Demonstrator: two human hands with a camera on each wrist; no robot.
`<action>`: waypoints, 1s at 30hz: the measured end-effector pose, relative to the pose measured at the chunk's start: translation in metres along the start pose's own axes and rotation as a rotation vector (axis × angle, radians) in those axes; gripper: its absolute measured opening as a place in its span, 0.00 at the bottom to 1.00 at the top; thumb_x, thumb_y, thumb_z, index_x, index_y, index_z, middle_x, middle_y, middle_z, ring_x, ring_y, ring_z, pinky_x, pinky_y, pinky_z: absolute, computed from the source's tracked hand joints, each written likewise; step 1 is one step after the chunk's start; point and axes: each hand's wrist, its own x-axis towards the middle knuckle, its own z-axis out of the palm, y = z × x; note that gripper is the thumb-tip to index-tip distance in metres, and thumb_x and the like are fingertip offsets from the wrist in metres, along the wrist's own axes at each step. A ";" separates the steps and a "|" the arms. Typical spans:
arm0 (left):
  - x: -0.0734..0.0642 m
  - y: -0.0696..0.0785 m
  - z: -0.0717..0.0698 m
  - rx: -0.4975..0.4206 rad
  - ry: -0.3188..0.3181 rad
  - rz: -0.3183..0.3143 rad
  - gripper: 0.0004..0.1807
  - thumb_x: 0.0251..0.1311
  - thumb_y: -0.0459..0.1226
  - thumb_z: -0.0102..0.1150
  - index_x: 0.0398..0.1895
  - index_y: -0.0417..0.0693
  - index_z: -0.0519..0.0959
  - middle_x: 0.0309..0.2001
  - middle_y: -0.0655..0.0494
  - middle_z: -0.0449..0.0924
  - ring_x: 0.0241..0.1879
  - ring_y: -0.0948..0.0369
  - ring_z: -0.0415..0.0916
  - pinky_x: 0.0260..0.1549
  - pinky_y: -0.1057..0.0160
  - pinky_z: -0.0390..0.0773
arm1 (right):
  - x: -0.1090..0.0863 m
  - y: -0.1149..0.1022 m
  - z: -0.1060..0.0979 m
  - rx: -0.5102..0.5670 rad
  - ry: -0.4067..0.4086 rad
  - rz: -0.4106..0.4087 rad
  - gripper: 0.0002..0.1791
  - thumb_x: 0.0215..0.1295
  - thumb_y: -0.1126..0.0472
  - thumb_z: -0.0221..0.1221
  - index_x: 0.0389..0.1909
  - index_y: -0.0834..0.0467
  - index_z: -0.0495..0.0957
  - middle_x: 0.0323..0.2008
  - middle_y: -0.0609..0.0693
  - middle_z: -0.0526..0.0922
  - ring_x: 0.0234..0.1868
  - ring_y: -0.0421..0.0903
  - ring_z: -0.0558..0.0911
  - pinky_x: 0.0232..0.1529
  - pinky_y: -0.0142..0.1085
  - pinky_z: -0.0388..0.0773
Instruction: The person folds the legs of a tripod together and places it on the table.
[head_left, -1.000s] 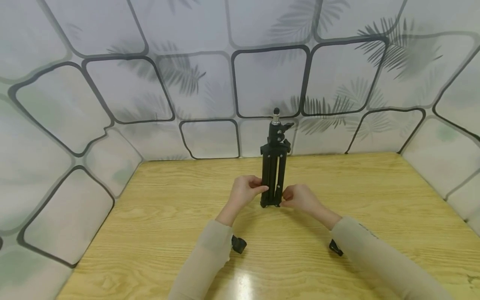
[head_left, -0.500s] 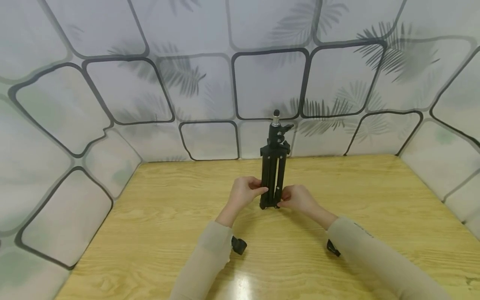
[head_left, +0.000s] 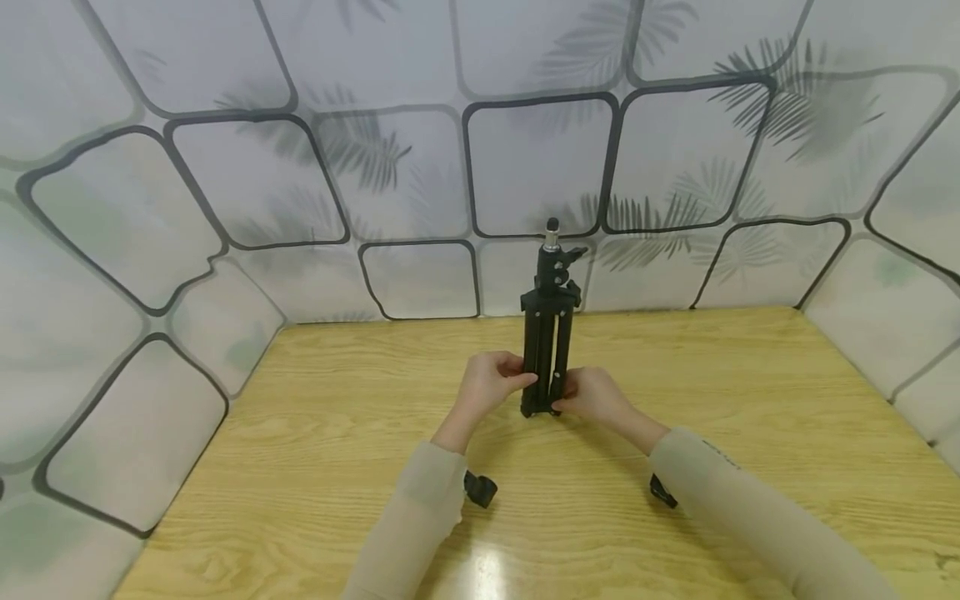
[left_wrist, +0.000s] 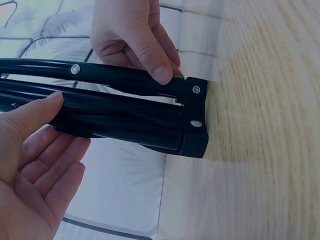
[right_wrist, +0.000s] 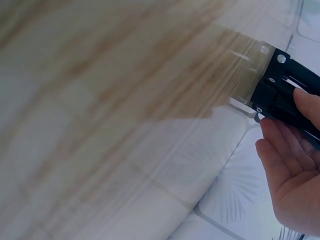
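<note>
A black folded light stand (head_left: 546,342) stands upright on the wooden table, with a silver spigot on top and a knob at the upper right. My left hand (head_left: 489,385) pinches its left leg low down, thumb in front and fingers behind. On the opposite side, my right hand (head_left: 596,396) holds the lower right leg close to the foot end. In the left wrist view, the right thumb (left_wrist: 161,75) presses on the outer leg beside the riveted end bracket (left_wrist: 195,117). The right wrist view shows the stand's foot end (right_wrist: 270,82) just at the tabletop.
The wooden table (head_left: 337,467) spreads around the stand. Behind it rises a pale curtain-like backdrop (head_left: 405,183) with dark outlines and leaf prints, continuing along both sides. Small black objects (head_left: 480,489) show beside the sleeves.
My right hand has shifted slightly left, its thumb sliding further over the front of the stand's lower leg. The left hand and the stand stay practically in place.
</note>
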 end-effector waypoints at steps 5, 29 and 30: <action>0.001 0.000 0.000 0.016 0.017 0.019 0.12 0.49 0.40 0.64 0.35 0.43 0.81 0.32 0.55 0.80 0.30 0.63 0.76 0.27 0.67 0.75 | -0.001 -0.001 -0.002 -0.001 -0.001 0.000 0.09 0.45 0.65 0.66 0.29 0.63 0.79 0.22 0.49 0.81 0.22 0.41 0.78 0.23 0.33 0.74; 0.024 0.090 -0.056 -0.086 0.333 0.326 0.16 0.50 0.42 0.63 0.39 0.42 0.80 0.37 0.53 0.81 0.34 0.64 0.77 0.36 0.68 0.74 | 0.001 0.005 0.003 -0.050 -0.001 -0.001 0.12 0.42 0.62 0.68 0.27 0.63 0.78 0.22 0.49 0.81 0.23 0.41 0.79 0.27 0.34 0.75; 0.026 0.096 -0.057 -0.078 0.340 0.343 0.16 0.50 0.42 0.63 0.39 0.42 0.80 0.37 0.53 0.81 0.35 0.64 0.76 0.36 0.69 0.74 | 0.002 0.006 0.004 -0.059 -0.004 -0.001 0.12 0.42 0.62 0.68 0.27 0.62 0.78 0.21 0.49 0.81 0.23 0.41 0.79 0.27 0.34 0.75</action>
